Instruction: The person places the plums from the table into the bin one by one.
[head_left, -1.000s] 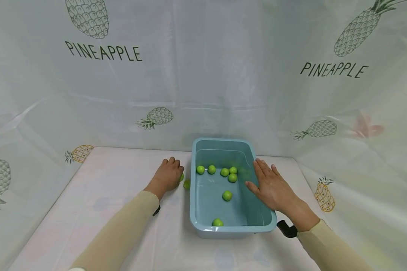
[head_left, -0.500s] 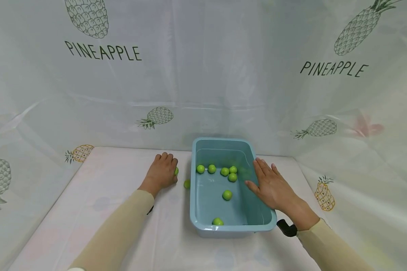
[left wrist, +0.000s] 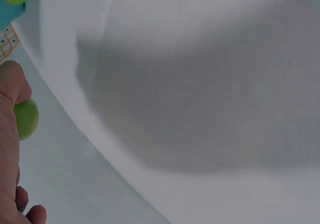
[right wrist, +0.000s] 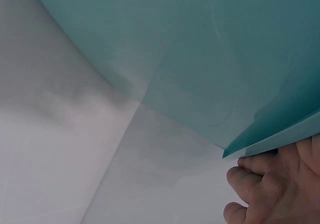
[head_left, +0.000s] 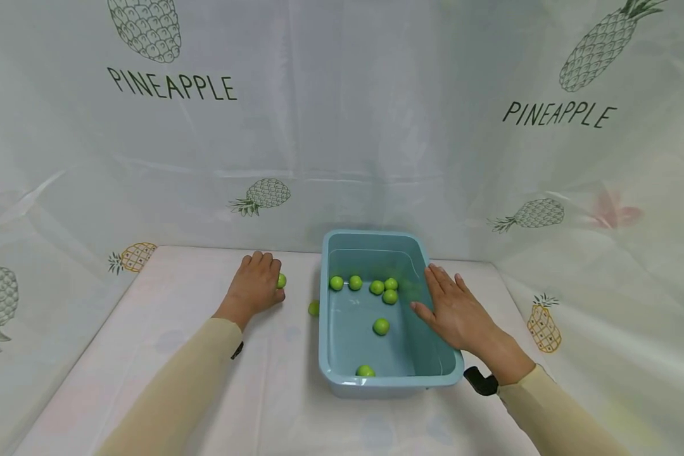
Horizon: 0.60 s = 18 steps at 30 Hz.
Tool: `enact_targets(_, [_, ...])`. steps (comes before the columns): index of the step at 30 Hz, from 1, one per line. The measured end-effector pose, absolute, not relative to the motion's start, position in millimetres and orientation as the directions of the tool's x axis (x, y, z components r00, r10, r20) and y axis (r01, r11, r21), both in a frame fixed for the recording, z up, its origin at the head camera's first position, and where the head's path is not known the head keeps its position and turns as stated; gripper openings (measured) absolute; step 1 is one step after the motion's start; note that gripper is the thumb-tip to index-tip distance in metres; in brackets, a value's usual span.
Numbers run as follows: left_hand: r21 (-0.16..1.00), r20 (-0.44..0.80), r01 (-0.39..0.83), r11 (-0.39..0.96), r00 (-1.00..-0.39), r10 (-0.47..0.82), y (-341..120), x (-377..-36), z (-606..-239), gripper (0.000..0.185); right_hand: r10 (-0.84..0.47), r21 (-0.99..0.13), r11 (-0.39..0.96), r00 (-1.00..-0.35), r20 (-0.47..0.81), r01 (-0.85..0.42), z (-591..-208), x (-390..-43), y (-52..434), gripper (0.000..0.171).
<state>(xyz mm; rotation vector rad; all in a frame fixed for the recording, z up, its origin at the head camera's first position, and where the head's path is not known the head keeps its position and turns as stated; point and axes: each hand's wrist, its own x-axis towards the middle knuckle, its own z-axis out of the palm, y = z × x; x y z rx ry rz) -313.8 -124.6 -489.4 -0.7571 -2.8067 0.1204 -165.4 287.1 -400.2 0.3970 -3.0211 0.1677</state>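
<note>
My left hand grips a small lime between thumb and fingers, over the table left of the bin. In the left wrist view the held lime shows smooth and green beneath the thumb. A second lime lies on the table against the bin's left side. The light-blue plastic bin holds several more limes, among them one in mid-floor. My right hand rests on the bin's right rim with fingers straight, and the right wrist view shows its fingers beside the bin wall.
A pale cloth covers the table. Behind the table's far edge hangs a white sheet printed with pineapples, and it continues along both sides.
My left hand has moved left and slightly farther back with the lime, away from the bin and the other lime beside it. The right hand and the bin have stayed in place.
</note>
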Motion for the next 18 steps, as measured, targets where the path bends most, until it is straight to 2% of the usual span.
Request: enact_targets(18, [-0.129,0.354,0.495,0.859,-0.787,0.506,-138,-307,-448,0.045,-0.247,-0.098,0.961,-0.963,0.104,-0.257,-400,-165,287,0.081])
